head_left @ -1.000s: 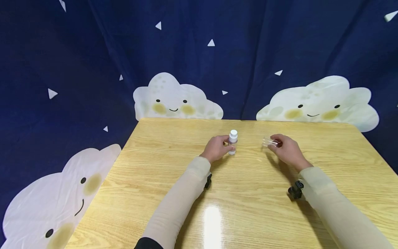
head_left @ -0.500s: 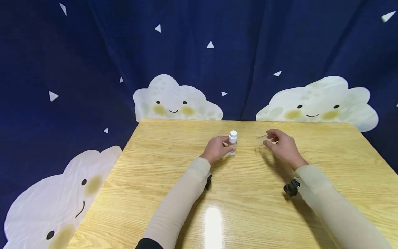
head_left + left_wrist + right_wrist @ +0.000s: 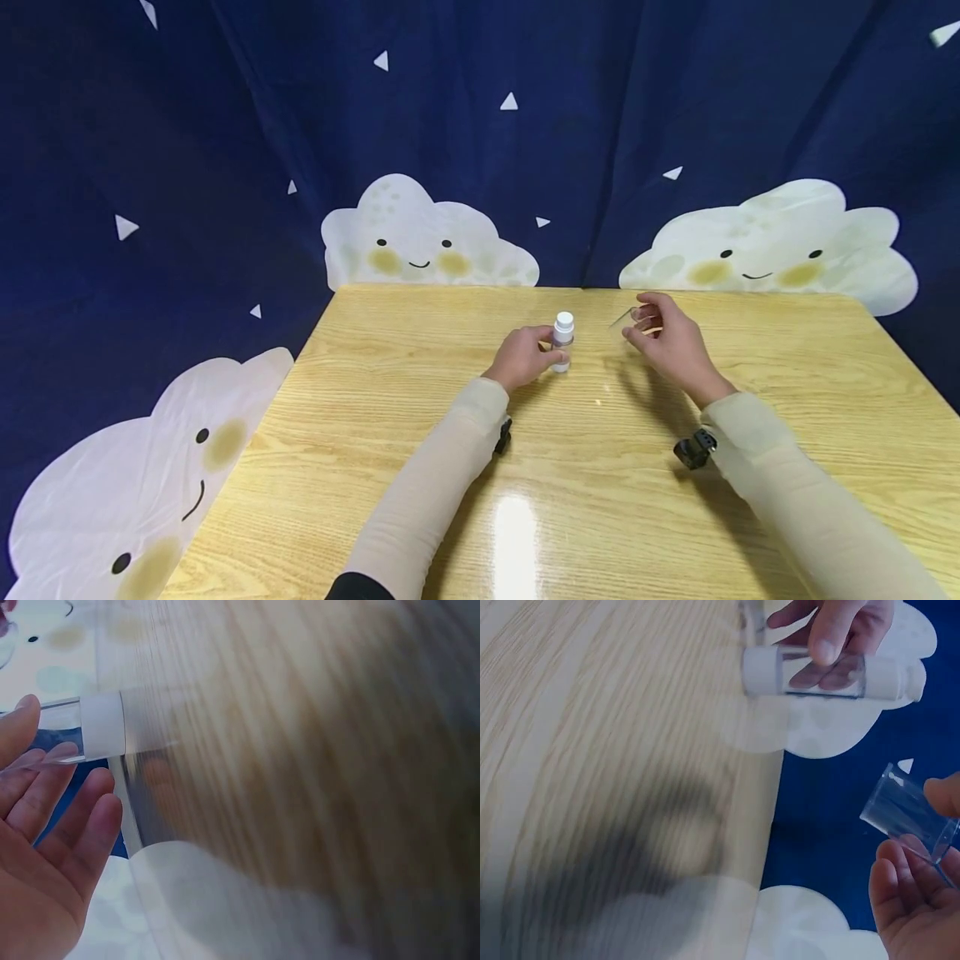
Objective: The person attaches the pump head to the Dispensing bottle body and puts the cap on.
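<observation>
In the head view my left hand (image 3: 520,360) grips a small bottle (image 3: 562,333) around its middle, thumb in front. It stands upright on the table with a white top and base; the right wrist view shows the bottle's clear body (image 3: 795,673) and short white nozzle (image 3: 915,682). To the right, my right hand (image 3: 672,343) holds a clear plastic cap (image 3: 907,810), a short see-through cylinder, between thumb and fingers above the table. The cap tilts with its far end down toward the bottle, apart from it. The left wrist view shows the white base (image 3: 103,724) beyond my fingers.
The light wood table (image 3: 375,417) ends in front of a dark blue curtain (image 3: 450,100) printed with clouds. A small black wrist camera (image 3: 696,450) hangs under the right sleeve, and another wrist camera (image 3: 503,437) sits at the left cuff.
My right hand has risen and moved slightly left with the clear cap, which has gone from nearly level to tilted. My left hand and the bottle have stayed in place.
</observation>
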A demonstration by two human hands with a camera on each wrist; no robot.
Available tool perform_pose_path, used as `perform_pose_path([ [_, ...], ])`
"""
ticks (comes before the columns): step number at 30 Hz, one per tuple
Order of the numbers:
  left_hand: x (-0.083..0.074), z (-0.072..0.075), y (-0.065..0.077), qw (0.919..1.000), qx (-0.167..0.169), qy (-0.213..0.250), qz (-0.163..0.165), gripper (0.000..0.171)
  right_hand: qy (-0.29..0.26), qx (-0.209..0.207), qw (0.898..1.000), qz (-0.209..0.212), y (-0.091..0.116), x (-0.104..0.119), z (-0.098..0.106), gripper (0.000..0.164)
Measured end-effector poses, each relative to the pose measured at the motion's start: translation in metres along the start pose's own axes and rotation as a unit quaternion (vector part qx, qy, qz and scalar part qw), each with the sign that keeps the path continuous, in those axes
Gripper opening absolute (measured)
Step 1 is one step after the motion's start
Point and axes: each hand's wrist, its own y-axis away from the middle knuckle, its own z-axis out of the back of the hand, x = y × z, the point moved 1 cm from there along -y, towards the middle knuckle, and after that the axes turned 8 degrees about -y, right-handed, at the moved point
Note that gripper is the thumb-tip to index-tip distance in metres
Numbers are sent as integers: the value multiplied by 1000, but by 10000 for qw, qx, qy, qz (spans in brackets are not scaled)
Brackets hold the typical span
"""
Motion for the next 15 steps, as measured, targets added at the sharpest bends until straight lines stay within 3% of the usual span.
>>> perform_pose_path([
  [4, -1, 0, -1, 10000, -18, -68, -41, 42, -81, -176, 9998, 16, -2, 8, -4, 41],
  [15, -1, 0, 0, 10000, 7, 9, 81, 43, 102, -106, 9998, 120, -9, 18, -9, 37],
])
